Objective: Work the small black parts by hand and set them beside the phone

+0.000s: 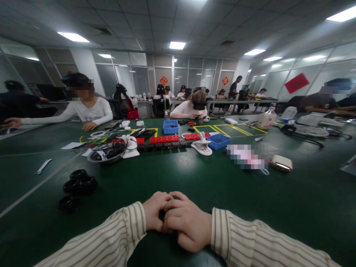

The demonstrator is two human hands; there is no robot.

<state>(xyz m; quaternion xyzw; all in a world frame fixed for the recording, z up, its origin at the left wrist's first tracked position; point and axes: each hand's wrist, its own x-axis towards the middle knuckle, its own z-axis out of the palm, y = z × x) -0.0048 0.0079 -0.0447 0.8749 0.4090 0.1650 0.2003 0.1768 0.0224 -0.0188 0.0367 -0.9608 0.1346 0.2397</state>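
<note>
The left hand (155, 211) and right hand (187, 222) rest together on the green table (194, 181), fingers curled shut around something small and dark; what it is, I cannot tell. Black rings (79, 183) lie to the left, apart; a steel bowl (105, 152) sits beyond them.

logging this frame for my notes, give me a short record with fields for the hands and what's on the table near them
left hand: clasped with the right, striped sleeve, low on the green table
right hand: folded over the left; anything held is hidden
nearest things: black round rings in a cluster to the left, apart from the hands
further off: round metal bowl, red power strips, blue plastic basket
others: person in white across the table
</note>
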